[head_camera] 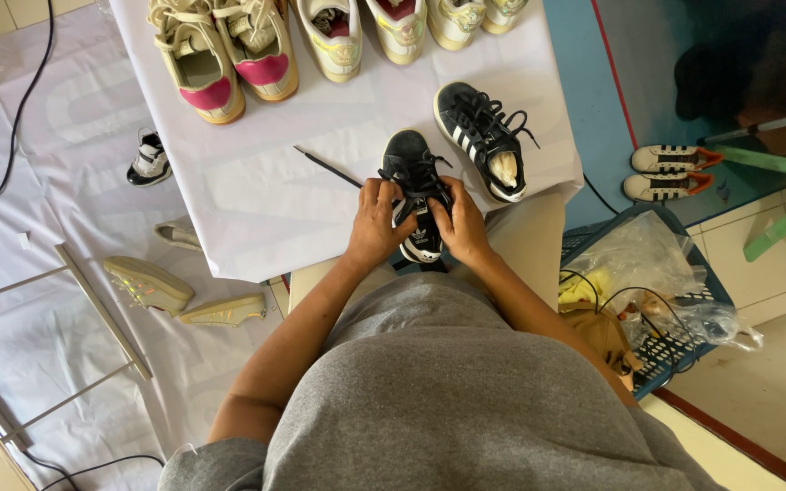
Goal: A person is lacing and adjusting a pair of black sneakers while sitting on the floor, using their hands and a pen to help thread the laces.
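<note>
Right now both hands clasp a small black sneaker with white stripes and black laces (pixel 417 195) at the near edge of the white paper-covered table (pixel 266 195). Left hand (pixel 375 223) grips its left side, right hand (pixel 459 225) its right, fingers curled at the laces. Just beside it, to the right, lies its matching black striped sneaker (pixel 484 136). A loose black lace (pixel 327 167) rests to the left. Cream-and-pink sneakers (pixel 225 55) line the far edge.
</note>
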